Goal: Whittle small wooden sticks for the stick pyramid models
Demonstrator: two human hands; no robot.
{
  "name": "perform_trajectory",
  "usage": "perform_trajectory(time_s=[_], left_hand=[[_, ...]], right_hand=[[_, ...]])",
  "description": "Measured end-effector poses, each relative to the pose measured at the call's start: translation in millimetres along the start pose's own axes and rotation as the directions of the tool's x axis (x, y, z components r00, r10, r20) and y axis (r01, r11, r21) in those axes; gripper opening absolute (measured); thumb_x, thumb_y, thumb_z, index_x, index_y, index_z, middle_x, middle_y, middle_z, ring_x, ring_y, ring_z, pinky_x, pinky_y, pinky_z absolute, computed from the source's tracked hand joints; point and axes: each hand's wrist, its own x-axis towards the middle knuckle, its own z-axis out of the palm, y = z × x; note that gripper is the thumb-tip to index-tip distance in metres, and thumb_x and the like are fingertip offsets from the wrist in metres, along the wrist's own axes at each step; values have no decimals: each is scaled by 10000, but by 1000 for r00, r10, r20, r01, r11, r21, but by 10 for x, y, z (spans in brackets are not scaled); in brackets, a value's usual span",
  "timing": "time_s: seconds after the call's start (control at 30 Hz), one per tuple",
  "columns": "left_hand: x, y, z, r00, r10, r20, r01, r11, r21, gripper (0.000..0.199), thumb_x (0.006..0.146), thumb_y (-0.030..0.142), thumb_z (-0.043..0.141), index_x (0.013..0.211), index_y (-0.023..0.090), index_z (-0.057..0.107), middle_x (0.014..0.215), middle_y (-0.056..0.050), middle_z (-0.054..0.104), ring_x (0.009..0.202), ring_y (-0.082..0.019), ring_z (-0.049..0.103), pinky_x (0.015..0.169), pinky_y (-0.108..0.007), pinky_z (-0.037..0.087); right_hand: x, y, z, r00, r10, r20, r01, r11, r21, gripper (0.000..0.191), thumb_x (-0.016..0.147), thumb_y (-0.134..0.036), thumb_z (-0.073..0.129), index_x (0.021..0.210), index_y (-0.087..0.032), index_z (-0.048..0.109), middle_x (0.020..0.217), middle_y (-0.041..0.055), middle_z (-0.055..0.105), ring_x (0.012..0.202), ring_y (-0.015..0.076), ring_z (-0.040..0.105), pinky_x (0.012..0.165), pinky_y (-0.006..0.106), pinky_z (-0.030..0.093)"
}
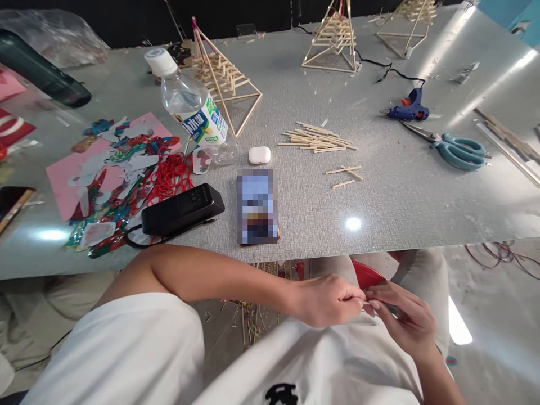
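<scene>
Both of my hands meet over my lap, below the table's front edge. My left hand [331,301] is closed, its thumb and index finger pinching one end of a small pale stick [368,302]. My right hand [405,315] pinches the same stick from the other side, fingertips nearly touching the left ones; most of the stick is hidden. On the table above them lies a loose pile of thin wooden sticks [318,138], with a few short pieces [346,173] in front of it.
A phone [258,208], white case [259,154], plastic bottle [194,109] and black power block [181,211] stand mid-left. Red string [169,174] and foil scraps lie farther left. Glue gun [409,107] and scissors [459,151] are right. Stick pyramids [228,76] stand behind.
</scene>
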Motion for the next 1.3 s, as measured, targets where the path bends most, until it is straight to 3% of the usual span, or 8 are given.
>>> perform_trajectory(time_s=[0.1, 0.43, 0.57, 0.67, 0.77, 0.93, 1.1, 1.3], left_hand=[[-12, 19, 27, 1000, 25, 11, -25, 999, -32, 298, 1003, 220, 507, 1139, 153, 763, 616, 76, 373, 555, -100, 337, 580, -266, 300], [-9, 42, 2, 997, 25, -73, -34, 992, -123, 269, 1009, 285, 532, 915, 143, 741, 597, 72, 374, 553, -93, 321, 547, -273, 273], [1, 50, -13, 995, 33, -94, -45, 991, -126, 270, 1008, 282, 539, 873, 142, 726, 621, 67, 380, 599, -94, 345, 586, -265, 291], [-1, 75, -22, 994, -10, -113, -5, 991, -134, 271, 1012, 292, 539, 904, 145, 739, 654, 57, 416, 642, -103, 381, 623, -263, 317], [-10, 82, -22, 990, -54, -130, 40, 994, -104, 282, 1020, 306, 515, 861, 161, 698, 660, 53, 392, 658, -118, 382, 632, -280, 312], [2, 1, 7, 993, -48, -109, 45, 999, -26, 309, 992, 278, 469, 704, 222, 373, 669, 50, 351, 660, -126, 358, 649, -315, 286], [43, -63, 21, 990, -115, -81, 117, 993, 13, 248, 979, 264, 454, 742, 224, 394, 707, 39, 418, 695, -138, 412, 669, -323, 293], [95, -93, -18, 987, -155, -36, 150, 983, -102, 278, 995, 270, 444, 725, 227, 395, 646, 46, 388, 620, -131, 389, 626, -329, 282]], right_hand=[[-12, 21, 21, 1000, 2, 7, -2, 1000, 2, 226, 936, -57, 695, 1051, -236, 771, 861, 43, 818, 700, 194, 772, 636, 307, 653], [-59, 25, 42, 998, 64, 14, -65, 998, 20, 199, 934, -47, 670, 994, -219, 750, 840, 32, 788, 682, 174, 741, 639, 286, 621], [-93, -18, 25, 999, 39, -11, -39, 999, 38, 265, 941, -27, 646, 1086, -217, 761, 862, 47, 792, 716, 188, 749, 668, 319, 635], [-98, -31, 16, 1000, 0, 3, -1, 1000, 28, 376, 930, -4, 658, 1218, -226, 754, 912, 59, 802, 753, 201, 759, 664, 338, 640], [-73, -14, -2, 997, -72, -10, 71, 995, -72, 425, 897, 42, 703, 1224, -222, 765, 964, 66, 803, 776, 190, 754, 641, 317, 625], [-47, 1, -53, 981, -186, 60, 195, 951, -241, 387, 863, 82, 756, 1164, -159, 784, 1064, 101, 799, 902, 204, 762, 719, 339, 638], [-96, -28, -60, 964, -219, 152, 261, 894, -366, 386, 867, 65, 783, 1202, -127, 768, 1100, 103, 805, 938, 203, 757, 765, 344, 637], [-137, -20, -39, 927, -314, 202, 374, 795, -477, 369, 858, 70, 794, 1198, -68, 752, 1078, 128, 815, 913, 203, 764, 763, 344, 614]])
